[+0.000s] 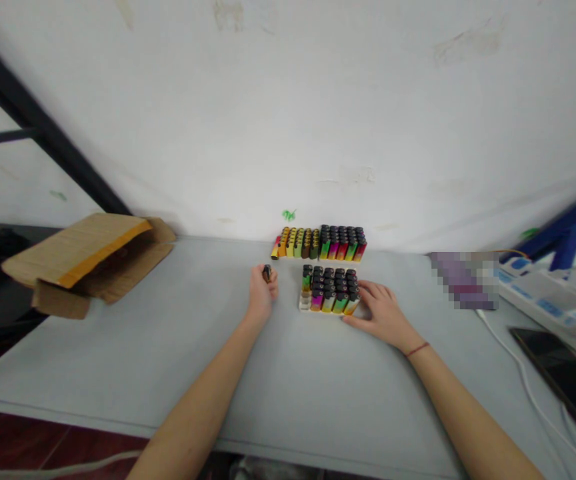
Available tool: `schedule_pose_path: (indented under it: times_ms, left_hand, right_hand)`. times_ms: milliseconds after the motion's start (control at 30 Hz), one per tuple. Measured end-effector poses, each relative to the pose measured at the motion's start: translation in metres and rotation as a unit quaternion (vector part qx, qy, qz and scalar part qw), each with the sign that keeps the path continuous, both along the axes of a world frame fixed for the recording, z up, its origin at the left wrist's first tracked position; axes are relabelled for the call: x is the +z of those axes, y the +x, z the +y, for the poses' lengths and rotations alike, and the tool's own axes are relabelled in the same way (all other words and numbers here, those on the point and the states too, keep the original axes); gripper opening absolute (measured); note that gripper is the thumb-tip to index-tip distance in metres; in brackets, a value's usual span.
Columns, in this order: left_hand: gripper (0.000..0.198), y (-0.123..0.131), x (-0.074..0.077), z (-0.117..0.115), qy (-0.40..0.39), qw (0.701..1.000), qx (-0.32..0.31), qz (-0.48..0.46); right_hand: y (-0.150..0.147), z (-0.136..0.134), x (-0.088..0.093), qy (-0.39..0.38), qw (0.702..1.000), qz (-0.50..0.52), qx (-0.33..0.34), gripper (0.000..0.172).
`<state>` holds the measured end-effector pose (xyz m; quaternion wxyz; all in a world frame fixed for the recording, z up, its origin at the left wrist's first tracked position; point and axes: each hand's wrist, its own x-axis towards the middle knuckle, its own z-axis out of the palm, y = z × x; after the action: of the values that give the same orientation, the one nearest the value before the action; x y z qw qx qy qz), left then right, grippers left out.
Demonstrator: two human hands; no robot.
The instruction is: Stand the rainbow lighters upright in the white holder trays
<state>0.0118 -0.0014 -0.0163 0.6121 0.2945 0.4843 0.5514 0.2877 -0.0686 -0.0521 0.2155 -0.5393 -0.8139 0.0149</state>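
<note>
My left hand [262, 293] is closed around a lighter [267, 273], whose dark top pokes out above the fingers. Right of it stands a pale tray [305, 307] with rows of upright, black-topped lighters [335, 288] in several colours. A few slots in the tray's left column hold no lighter. With thumb and fingers spread, my right hand [382, 312] rests against the tray's right side. Behind the tray are two more blocks of lighters, one with yellow and brown bodies [298, 243] and one with brightly coloured bodies [343, 243].
An opened cardboard box [93, 257] lies at the left on the grey table [208, 400]. Toward the right are a black phone [563, 380], a white power strip [548, 297], a blurred purple item [461, 280] and white cables [518, 367]. A white wall [268, 120] rises behind the table.
</note>
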Motion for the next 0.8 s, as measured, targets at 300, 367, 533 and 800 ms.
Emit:
schedule_pose_path:
  times_ms: [300,367,533,800]
  left_hand:
    - [0.043,0.002,0.002,-0.002,0.001,1.000,0.015,-0.006]
    - [0.042,0.004,0.000,-0.003,0.027,1.000,0.011,-0.006]
    - [0.035,0.010,-0.004,-0.008,0.163,0.986,-0.027,0.020]
    - [0.037,0.003,-0.005,-0.011,0.318,0.908,-0.116,0.248]
  right_hand:
    - [-0.001,-0.001,0.002,-0.010,1.000,0.000,-0.002,0.063]
    - [-0.001,-0.001,0.003,-0.012,1.000,0.000,-0.003,0.062]
    - [-0.002,-0.002,0.004,-0.011,1.000,-0.002,-0.004,0.061]
    - [0.000,-0.001,0.002,-0.008,1.000,-0.001,0.000,0.061]
